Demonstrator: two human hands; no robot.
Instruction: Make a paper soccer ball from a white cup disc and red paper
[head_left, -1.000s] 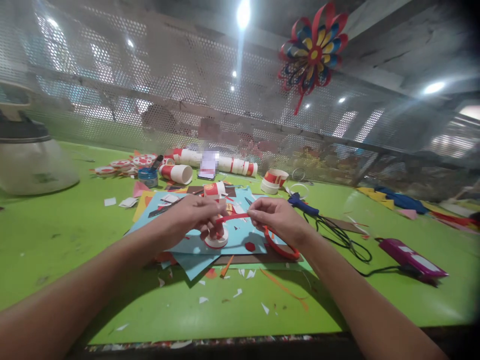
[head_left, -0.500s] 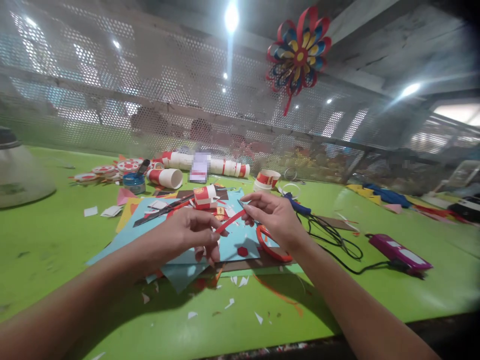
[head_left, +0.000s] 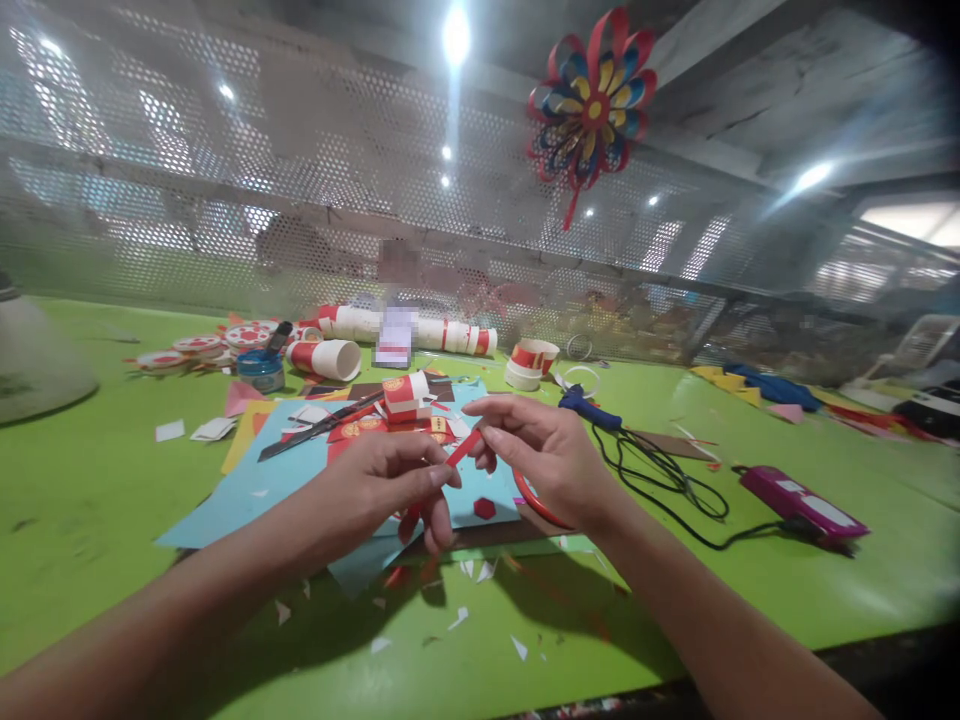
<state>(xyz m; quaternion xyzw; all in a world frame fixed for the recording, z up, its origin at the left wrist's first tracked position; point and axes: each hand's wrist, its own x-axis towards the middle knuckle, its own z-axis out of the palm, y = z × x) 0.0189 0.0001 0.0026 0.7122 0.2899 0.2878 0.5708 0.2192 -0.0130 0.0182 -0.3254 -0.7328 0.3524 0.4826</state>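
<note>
A narrow red paper strip (head_left: 463, 449) spans the short gap between my hands, above the light blue sheets. My left hand (head_left: 375, 485) pinches its lower end between thumb and fingers. At the upper end, the thumb and fingertips of my right hand (head_left: 551, 450) are closed on it. An orange loop handle (head_left: 536, 505), which looks like part of scissors, shows partly under the right hand; the rest is hidden. On the blue paper (head_left: 292, 455) lies a small dark red cutout (head_left: 485, 509). Cut red-and-white paper cups (head_left: 405, 392) stand just behind my hands.
A blue glue gun (head_left: 592, 408) with a black cord lies right, near a purple power strip (head_left: 802, 502). Behind are a blue jar (head_left: 260, 372), a cup on its side (head_left: 324, 360) and a long row of nested cups (head_left: 360, 325). White scraps (head_left: 520, 648) litter the front.
My hands have come closer together, so less of the red strip shows between them. The right hand now covers more of the orange handle. The view has shifted slightly.
</note>
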